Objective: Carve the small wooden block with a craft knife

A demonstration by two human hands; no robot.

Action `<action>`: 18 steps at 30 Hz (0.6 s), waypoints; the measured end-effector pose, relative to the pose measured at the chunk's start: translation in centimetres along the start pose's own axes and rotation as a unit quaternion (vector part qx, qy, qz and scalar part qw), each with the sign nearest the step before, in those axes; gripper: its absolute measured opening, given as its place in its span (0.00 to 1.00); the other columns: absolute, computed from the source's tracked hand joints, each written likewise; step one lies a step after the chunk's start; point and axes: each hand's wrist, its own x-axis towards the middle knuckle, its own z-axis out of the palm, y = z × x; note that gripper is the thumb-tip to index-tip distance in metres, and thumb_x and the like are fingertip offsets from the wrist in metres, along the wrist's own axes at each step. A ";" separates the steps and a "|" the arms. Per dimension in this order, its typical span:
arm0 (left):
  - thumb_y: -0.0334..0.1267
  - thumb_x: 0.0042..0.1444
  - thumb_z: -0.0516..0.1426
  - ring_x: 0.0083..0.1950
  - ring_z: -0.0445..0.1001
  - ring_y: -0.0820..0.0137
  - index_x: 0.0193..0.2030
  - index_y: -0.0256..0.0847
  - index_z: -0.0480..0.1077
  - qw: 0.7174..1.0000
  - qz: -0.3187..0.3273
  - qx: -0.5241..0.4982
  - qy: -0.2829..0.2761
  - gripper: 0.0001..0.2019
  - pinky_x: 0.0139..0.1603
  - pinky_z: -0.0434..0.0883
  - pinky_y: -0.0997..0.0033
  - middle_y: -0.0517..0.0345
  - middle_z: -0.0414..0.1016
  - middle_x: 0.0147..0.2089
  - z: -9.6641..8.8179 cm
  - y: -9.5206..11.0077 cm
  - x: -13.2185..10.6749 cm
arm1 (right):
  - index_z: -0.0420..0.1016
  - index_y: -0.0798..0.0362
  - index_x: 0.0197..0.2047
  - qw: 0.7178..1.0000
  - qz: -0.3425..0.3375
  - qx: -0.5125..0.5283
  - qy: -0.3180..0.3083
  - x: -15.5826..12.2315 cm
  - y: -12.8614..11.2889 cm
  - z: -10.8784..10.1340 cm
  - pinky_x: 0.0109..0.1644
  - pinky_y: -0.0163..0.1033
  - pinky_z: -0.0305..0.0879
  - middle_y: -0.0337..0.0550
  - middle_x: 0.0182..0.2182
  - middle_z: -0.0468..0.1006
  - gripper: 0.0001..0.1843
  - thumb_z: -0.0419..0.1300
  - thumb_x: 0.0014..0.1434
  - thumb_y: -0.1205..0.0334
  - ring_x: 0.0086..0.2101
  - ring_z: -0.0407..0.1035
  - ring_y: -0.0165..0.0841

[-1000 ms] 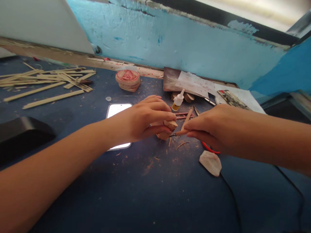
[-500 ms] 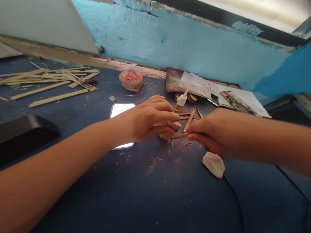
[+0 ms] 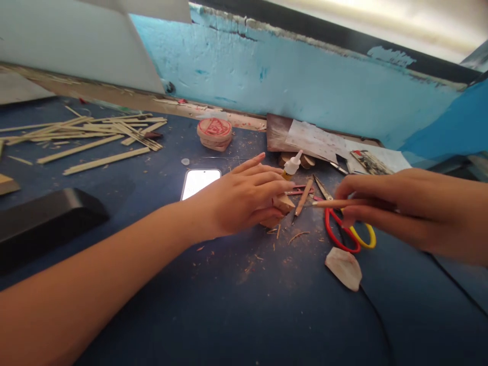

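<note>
My left hand (image 3: 247,201) rests over a small wooden block (image 3: 284,204), its fingers bent around it and its index finger lifted. The palm hides much of the block. To the right, my right hand (image 3: 381,203) grips a slim wooden-handled carving tool (image 3: 333,203) that points left, apart from the block; its fine tip is hard to make out. Between the hands lies a second wooden-handled tool (image 3: 304,198) with a dark point. Scissors (image 3: 353,239) with red and yellow handles lie below my right fingers. A glue bottle (image 3: 293,165) stands just beyond my left fingertips.
A lit phone (image 3: 200,182) lies partly under my left wrist. Carved wooden pieces with red marks (image 3: 214,133) are stacked behind it. Bamboo sticks (image 3: 107,160) spread at the left near a black object (image 3: 57,218). A pale flat piece (image 3: 343,268) and wood shavings lie in front.
My right hand has drawn back to the right with the carving tool, away from the block, uncovering the scissors. My left index finger has risen. The view has shifted slightly.
</note>
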 end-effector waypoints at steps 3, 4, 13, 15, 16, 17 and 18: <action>0.43 0.73 0.61 0.80 0.66 0.48 0.74 0.37 0.65 1.000 -0.027 0.006 0.014 0.27 0.84 0.53 0.35 0.36 0.75 0.73 0.3 0.2 -0.2 | 0.77 0.44 0.46 0.995 0.063 0.080 0.019 -0.1 0.1 0.2 0.23 0.36 0.63 0.41 0.28 0.78 0.18 0.56 0.77 0.41 0.24 0.68 0.31; 0.45 0.72 0.62 0.81 0.64 0.46 0.73 0.36 0.65 0.999 -0.040 0.007 0.021 0.28 0.84 0.54 0.34 0.33 0.73 0.74 0.4 0.2 -0.2 | 0.75 0.44 0.44 0.990 0.065 0.118 0.048 0.2 -0.2 0.6 0.23 0.35 0.63 0.40 0.29 0.76 0.18 0.59 0.76 0.39 0.25 0.67 0.31; 0.60 0.68 0.64 0.83 0.58 0.40 0.75 0.33 0.61 0.987 -0.152 -0.020 0.048 0.41 0.78 0.67 0.35 0.20 0.55 0.80 0.3 -0.2 -1.5 | 0.77 0.46 0.51 0.931 0.070 0.332 0.132 5.0 -1.3 7.3 0.34 0.41 0.74 0.42 0.34 0.86 0.24 0.78 0.58 0.46 0.36 0.81 0.43; 0.62 0.67 0.64 0.84 0.56 0.40 0.78 0.35 0.57 0.982 -0.184 -0.023 0.033 0.45 0.78 0.66 0.33 0.21 0.54 0.81 0.1 -0.2 -1.8 | 0.81 0.45 0.54 0.920 0.077 0.361 0.131 5.4 -0.7 8.1 0.39 0.44 0.77 0.44 0.39 0.88 0.22 0.78 0.59 0.51 0.40 0.83 0.45; 0.64 0.66 0.64 0.85 0.54 0.38 0.80 0.35 0.55 0.979 -0.202 -0.024 0.022 0.47 0.79 0.64 0.31 0.21 0.54 0.82 0.1 -0.1 -2.0 | 0.83 0.45 0.54 0.914 0.077 0.375 0.133 5.5 -0.5 8.3 0.41 0.45 0.78 0.44 0.41 0.89 0.20 0.77 0.60 0.52 0.41 0.83 0.44; 0.66 0.65 0.64 0.85 0.53 0.36 0.81 0.34 0.52 0.975 -0.221 -0.025 0.014 0.51 0.80 0.61 0.29 0.21 0.53 0.82 0.0 0.0 -2.1 | 0.85 0.45 0.53 0.909 0.078 0.387 0.137 5.6 -0.3 8.5 0.41 0.45 0.78 0.44 0.42 0.89 0.18 0.75 0.62 0.52 0.40 0.82 0.42; 0.68 0.64 0.64 0.85 0.51 0.34 0.82 0.33 0.51 0.969 -0.245 -0.029 0.010 0.54 0.80 0.59 0.26 0.20 0.52 0.83 -0.1 0.1 -2.1 | 0.86 0.46 0.51 0.903 0.079 0.398 0.143 5.6 -0.1 8.6 0.39 0.43 0.77 0.43 0.41 0.88 0.15 0.74 0.63 0.51 0.38 0.81 0.40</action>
